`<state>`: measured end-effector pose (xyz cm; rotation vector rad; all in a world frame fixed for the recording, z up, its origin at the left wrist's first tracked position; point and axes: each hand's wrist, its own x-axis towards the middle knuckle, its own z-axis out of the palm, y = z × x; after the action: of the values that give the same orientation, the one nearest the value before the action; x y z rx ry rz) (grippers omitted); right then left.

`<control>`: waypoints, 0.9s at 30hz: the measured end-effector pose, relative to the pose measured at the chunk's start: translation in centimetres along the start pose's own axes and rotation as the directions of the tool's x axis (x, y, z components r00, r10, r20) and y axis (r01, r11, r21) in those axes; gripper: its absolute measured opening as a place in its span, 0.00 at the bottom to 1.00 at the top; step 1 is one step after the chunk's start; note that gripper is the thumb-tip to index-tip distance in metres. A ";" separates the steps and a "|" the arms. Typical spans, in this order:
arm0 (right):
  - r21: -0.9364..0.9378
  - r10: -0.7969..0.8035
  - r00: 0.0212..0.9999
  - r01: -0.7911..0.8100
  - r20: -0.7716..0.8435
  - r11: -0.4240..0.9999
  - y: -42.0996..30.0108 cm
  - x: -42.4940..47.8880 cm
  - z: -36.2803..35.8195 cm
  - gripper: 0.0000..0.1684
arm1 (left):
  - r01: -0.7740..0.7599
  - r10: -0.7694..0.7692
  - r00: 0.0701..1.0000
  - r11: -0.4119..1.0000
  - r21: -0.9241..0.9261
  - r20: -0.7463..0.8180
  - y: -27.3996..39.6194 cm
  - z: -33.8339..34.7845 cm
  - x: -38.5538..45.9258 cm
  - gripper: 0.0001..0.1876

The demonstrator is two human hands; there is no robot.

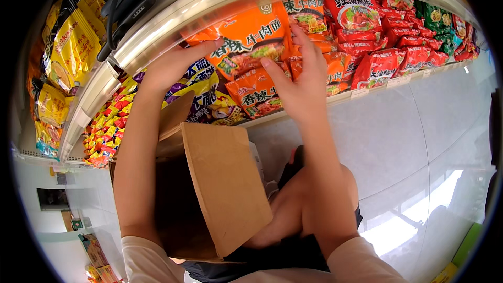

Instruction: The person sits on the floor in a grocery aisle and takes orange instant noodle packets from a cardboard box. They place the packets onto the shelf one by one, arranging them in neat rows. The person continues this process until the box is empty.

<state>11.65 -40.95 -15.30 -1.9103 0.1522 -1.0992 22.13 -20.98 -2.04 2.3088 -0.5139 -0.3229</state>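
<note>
An orange packet of instant noodles point(247, 27) is between my hands, over the row of similar packets on the low shelf. My left hand point(169, 65) holds its left end, the thumb on the front and the other fingers hidden behind. At the right end, my right hand point(306, 74) has its thumb against the lower front and its fingers around the edge. Below it lies another orange noodle packet point(255, 92). An open cardboard box point(230, 188) stands before me, between my forearms, flap raised; its inside is too dark to make out.
Red noodle packets point(379, 67) fill the shelf to the right. Purple-and-yellow packets point(212, 98) lie to the left. A curved upper shelf edge point(220, 2) runs above my hands. A black device point(131, 0) sits on the upper shelf near yellow packets point(72, 43). Grey tiled floor point(385, 125) lies right.
</note>
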 end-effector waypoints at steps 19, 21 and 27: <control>-0.031 -0.004 0.997 0.006 0.075 1.000 0.9 1.0 3.0 0.26 | -0.109 0.205 0.972 0.824 0.556 -0.113 -2.4 0.2 2.5 0.57; 0.011 0.110 0.990 -0.111 0.088 0.994 -0.4 0.7 2.8 0.24 | -0.249 0.373 0.923 0.764 0.595 -0.092 -3.5 -1.0 2.1 0.57; 0.136 0.180 0.982 -0.187 0.062 0.973 -2.0 0.8 2.2 0.18 | -0.191 0.194 0.981 0.928 0.318 0.022 -1.2 -2.7 -5.8 0.38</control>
<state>13.12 -38.76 -13.77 -1.7568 0.2139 -0.9140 18.30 -15.96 -0.52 2.5411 -0.8346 -0.1394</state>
